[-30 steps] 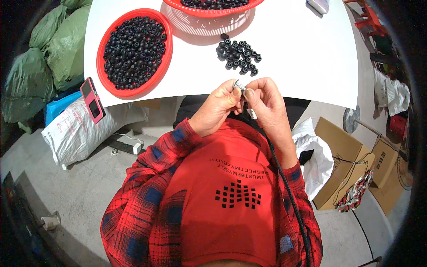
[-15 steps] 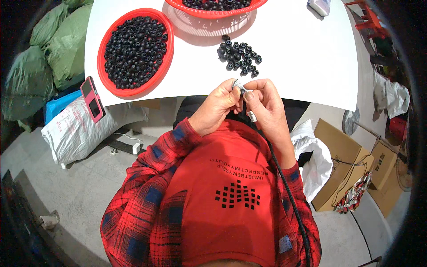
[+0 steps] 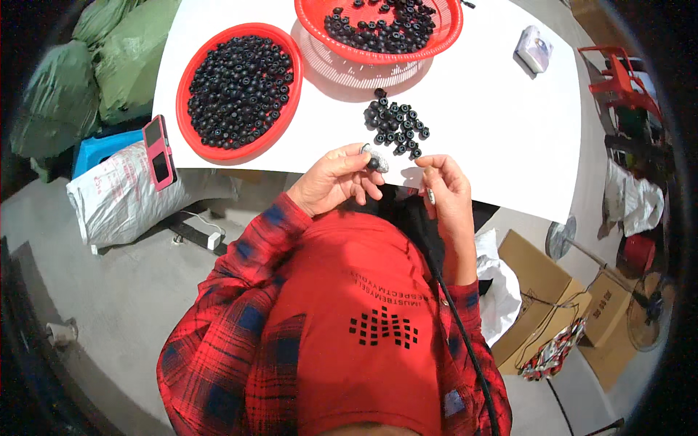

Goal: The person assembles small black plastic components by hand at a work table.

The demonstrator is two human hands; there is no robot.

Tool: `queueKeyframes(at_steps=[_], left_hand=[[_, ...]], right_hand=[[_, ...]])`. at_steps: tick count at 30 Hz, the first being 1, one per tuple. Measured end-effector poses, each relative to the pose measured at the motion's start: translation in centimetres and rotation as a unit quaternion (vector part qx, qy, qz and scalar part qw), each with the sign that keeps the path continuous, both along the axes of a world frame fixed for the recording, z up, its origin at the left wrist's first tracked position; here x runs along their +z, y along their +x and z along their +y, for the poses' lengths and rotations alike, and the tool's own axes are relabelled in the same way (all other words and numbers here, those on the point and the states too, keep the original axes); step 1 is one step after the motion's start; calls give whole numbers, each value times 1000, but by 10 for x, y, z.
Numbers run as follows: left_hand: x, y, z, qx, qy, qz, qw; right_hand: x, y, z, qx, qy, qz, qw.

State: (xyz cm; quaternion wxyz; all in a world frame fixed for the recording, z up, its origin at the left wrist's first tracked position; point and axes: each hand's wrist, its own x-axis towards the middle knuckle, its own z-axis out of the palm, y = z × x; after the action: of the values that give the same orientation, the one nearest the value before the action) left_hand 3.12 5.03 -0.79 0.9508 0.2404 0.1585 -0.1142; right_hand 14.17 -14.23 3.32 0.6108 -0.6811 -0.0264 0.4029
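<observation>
My left hand (image 3: pixel 329 183) pinches a small round black piece (image 3: pixel 373 164) together with a crumpled grey-white scrap (image 3: pixel 382 159) between thumb and forefinger; the other fingers are loosely spread. A little to the right, my right hand (image 3: pixel 451 195) is closed round a small, slim pale tool (image 3: pixel 431 196), whose exact kind I cannot make out. Both hands hover at the near edge of the white table (image 3: pixel 494 131). Just beyond them lies a loose pile of black ring-like pieces (image 3: pixel 396 125) with holes.
A red basket (image 3: pixel 185 138) full of black pieces stands at the left, another red basket (image 3: pixel 454 33) at the far side. A white packet (image 3: pixel 534 49) lies at the right. A pink phone case (image 3: pixel 170 163) rests at the left edge. Cardboard boxes (image 3: pixel 534 276) stand on the floor.
My hands have drawn apart: the right has moved off to the right with the pale tool, while the left keeps the black piece. The view has shifted, showing more of the far basket.
</observation>
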Motion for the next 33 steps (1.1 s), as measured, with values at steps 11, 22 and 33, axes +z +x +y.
queueKeyframes(at_steps=[11,22,33], left_hand=[[-4,18,-11,109,634,55,763],[1,34,-40,89,859,67,499],[8,15,-40,67,864,55,495]], right_hand=[[-21,33,-12,18,20,47,999],[-24,35,-13,32,47,45,997],[-25,22,-12,1,43,4,999]])
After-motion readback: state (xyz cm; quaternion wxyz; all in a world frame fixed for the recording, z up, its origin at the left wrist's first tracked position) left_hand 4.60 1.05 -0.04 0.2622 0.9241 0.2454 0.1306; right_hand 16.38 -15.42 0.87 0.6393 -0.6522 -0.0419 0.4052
